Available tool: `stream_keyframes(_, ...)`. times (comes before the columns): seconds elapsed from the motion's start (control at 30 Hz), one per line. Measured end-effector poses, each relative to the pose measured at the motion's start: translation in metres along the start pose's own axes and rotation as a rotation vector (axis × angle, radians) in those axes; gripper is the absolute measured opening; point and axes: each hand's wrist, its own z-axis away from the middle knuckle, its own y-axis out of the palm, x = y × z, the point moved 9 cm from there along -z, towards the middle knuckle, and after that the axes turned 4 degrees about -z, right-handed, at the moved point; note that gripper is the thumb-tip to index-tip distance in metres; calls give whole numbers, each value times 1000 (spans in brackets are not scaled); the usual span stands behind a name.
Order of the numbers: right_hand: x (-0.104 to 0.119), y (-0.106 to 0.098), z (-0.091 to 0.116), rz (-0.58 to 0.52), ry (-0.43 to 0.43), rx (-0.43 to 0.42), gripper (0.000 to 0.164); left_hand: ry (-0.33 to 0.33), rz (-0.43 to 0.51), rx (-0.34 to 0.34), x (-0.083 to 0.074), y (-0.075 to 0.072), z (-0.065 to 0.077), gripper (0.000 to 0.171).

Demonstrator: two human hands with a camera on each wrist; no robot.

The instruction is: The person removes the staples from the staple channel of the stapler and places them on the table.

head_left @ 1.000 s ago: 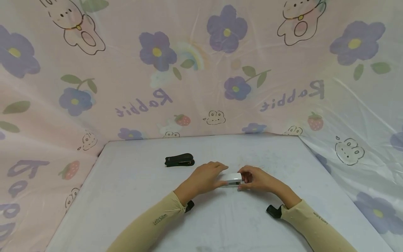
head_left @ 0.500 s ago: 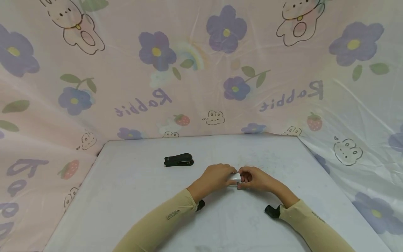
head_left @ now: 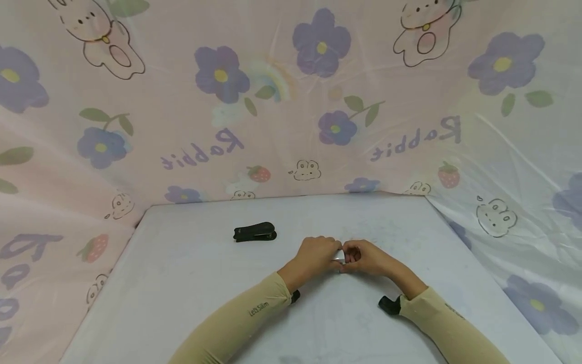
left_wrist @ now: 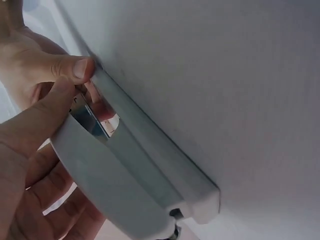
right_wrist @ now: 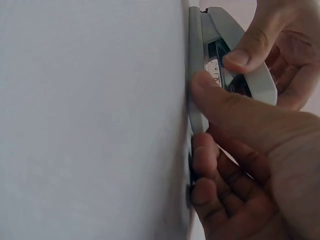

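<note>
A white stapler (head_left: 339, 256) rests on the table between both hands, mostly covered by them in the head view. My left hand (head_left: 316, 255) grips its upper arm, thumb on the near side and fingers round the far side. The right hand (head_left: 369, 259) pinches the front end of the base, its thumb (right_wrist: 215, 97) lying along the base edge. In the left wrist view the stapler (left_wrist: 120, 175) is parted at the front, with a gap between upper arm and base where metal shows. Both thumbs are close together at that front end.
A black stapler (head_left: 254, 232) lies farther back on the white table (head_left: 182, 283), left of the hands. Black wrist devices (head_left: 389, 305) stick out from the sleeves. A printed cloth (head_left: 282, 111) hangs behind the table and along its sides.
My left hand has moved right along the white stapler and closed round its upper arm, covering more of it. The right hand has stayed at the front end.
</note>
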Motion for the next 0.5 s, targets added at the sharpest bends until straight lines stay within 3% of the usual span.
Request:
stream_keyframes(0.2, 0, 1, 2, -8, 20, 1, 28, -1, -49, -13, -4, 0, 0, 43)
stream_keyframes(0.5, 1, 1, 0, 3, 7, 3, 26, -22, 11, -40, 0, -1, 3, 39)
